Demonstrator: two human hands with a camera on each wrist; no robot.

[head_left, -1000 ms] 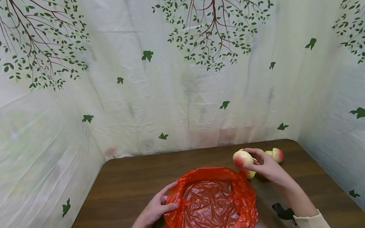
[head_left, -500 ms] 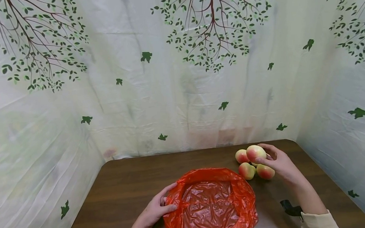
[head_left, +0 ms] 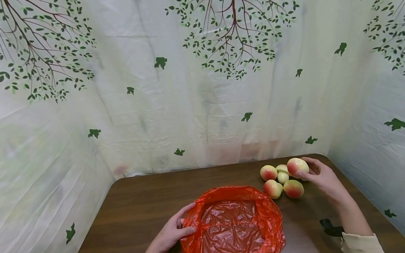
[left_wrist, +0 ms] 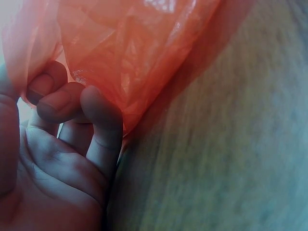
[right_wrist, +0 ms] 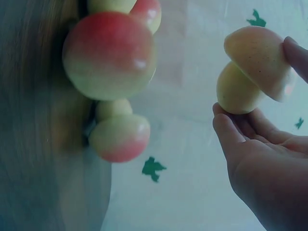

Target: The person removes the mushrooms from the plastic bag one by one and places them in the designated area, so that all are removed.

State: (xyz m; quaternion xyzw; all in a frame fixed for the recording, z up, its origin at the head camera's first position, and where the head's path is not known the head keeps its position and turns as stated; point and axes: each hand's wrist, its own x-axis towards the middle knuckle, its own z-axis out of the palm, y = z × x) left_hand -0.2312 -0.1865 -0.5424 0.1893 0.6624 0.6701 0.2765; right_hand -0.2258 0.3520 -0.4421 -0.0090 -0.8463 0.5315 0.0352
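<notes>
My right hand (head_left: 323,179) holds a toy mushroom (head_left: 297,167) with a pale yellow and red cap, raised at the table's back right. In the right wrist view, the thumb is on the cap of this mushroom (right_wrist: 260,60) and the fingers are at its pale stem. Several similar mushrooms (head_left: 293,189) lie in a group just left of and below that hand. A red plastic bag (head_left: 269,214) stands wide open at the front middle; only red film shows inside. My left hand (head_left: 172,233) grips the bag's left rim between thumb and fingers, with curled fingers (left_wrist: 62,103) against the film.
The brown wooden table (head_left: 151,198) has rounded back corners. Behind and beside it hang pale curtains (head_left: 208,103) printed with branches and leaves. A black device (head_left: 331,227) sits at the right wrist, above the tabletop.
My right hand has moved to the right with the mushroom, away from the bag, uncovering the mushrooms on the table. My left hand keeps its hold on the bag's rim.
</notes>
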